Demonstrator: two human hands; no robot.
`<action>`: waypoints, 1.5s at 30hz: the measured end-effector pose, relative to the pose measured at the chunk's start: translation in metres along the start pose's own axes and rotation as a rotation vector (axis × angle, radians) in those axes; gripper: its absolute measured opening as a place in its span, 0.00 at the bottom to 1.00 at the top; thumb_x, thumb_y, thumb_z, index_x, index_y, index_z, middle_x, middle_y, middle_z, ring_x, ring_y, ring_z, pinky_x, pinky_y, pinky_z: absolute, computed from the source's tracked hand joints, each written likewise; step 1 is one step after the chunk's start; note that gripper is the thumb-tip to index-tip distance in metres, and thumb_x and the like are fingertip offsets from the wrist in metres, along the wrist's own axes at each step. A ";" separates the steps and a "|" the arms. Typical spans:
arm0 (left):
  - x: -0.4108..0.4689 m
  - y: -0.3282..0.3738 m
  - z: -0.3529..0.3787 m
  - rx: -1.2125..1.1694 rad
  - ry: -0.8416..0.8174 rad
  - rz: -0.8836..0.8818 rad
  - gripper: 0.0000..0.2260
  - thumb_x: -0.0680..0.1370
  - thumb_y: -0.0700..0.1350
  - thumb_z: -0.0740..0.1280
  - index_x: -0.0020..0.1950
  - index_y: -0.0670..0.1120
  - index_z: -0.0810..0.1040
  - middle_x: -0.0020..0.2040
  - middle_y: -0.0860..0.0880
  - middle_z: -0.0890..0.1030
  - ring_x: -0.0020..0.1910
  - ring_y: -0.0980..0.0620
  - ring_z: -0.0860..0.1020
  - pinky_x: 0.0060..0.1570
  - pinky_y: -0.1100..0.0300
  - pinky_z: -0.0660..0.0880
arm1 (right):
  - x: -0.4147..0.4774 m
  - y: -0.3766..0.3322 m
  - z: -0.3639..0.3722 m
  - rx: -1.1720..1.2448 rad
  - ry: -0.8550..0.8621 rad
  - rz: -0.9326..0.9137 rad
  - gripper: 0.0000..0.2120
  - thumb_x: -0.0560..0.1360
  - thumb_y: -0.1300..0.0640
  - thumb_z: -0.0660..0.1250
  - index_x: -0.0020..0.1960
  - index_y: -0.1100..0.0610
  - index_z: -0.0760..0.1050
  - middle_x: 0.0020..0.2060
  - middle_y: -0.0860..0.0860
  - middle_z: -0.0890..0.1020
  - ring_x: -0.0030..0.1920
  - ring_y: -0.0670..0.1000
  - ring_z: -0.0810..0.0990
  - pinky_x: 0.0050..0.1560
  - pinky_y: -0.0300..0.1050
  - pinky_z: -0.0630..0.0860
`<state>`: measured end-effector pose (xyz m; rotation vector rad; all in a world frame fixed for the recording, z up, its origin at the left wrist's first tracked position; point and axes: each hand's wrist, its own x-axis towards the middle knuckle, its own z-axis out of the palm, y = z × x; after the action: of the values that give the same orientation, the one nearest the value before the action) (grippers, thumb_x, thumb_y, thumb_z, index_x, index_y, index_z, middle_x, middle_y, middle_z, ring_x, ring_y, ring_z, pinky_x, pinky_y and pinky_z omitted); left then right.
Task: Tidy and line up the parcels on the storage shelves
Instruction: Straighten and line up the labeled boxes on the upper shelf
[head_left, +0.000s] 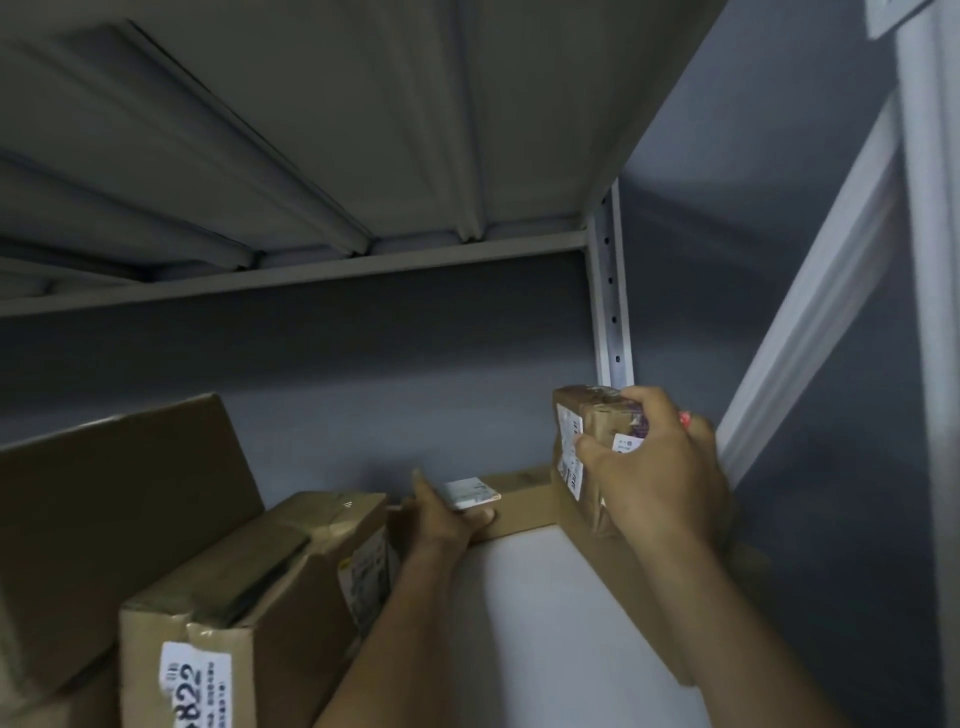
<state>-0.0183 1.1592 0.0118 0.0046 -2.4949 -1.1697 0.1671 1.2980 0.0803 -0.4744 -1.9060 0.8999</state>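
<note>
left hand (451, 512) seemingly gripping; right hand (655, 470) curled, both arms outstretched.

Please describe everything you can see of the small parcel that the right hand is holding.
The small parcel is a brown cardboard box wrapped in glossy clear tape. It stands upright at the right rear corner of the shelf, before the perforated upright post. A white printed label runs down its left face, and another white label shows between the fingers. The right hand grips it from the front, hiding much of it. Its base seems to rest on a flat brown box.
</note>
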 end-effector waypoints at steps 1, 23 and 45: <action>0.000 -0.001 -0.002 -0.016 -0.014 -0.002 0.50 0.60 0.62 0.78 0.75 0.48 0.59 0.68 0.43 0.70 0.65 0.44 0.70 0.62 0.58 0.68 | 0.000 -0.001 0.000 -0.014 -0.002 0.001 0.25 0.71 0.41 0.70 0.65 0.42 0.68 0.60 0.51 0.72 0.53 0.57 0.76 0.49 0.48 0.74; -0.026 0.036 -0.030 0.166 -0.153 0.131 0.43 0.62 0.58 0.79 0.69 0.46 0.63 0.65 0.44 0.57 0.64 0.43 0.66 0.65 0.55 0.68 | -0.006 -0.010 -0.010 -0.122 -0.015 0.004 0.26 0.71 0.41 0.69 0.66 0.44 0.68 0.61 0.52 0.72 0.53 0.59 0.77 0.50 0.47 0.75; -0.142 0.052 -0.092 -0.265 0.115 0.642 0.46 0.62 0.47 0.80 0.74 0.52 0.58 0.67 0.55 0.58 0.61 0.58 0.67 0.54 0.76 0.66 | -0.031 -0.022 -0.033 -0.001 -0.093 -0.139 0.26 0.69 0.43 0.71 0.65 0.41 0.69 0.62 0.49 0.71 0.56 0.56 0.76 0.46 0.42 0.67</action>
<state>0.1531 1.1481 0.0551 -0.7201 -1.9834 -1.1490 0.2124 1.2762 0.0878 -0.3005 -1.9971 0.8423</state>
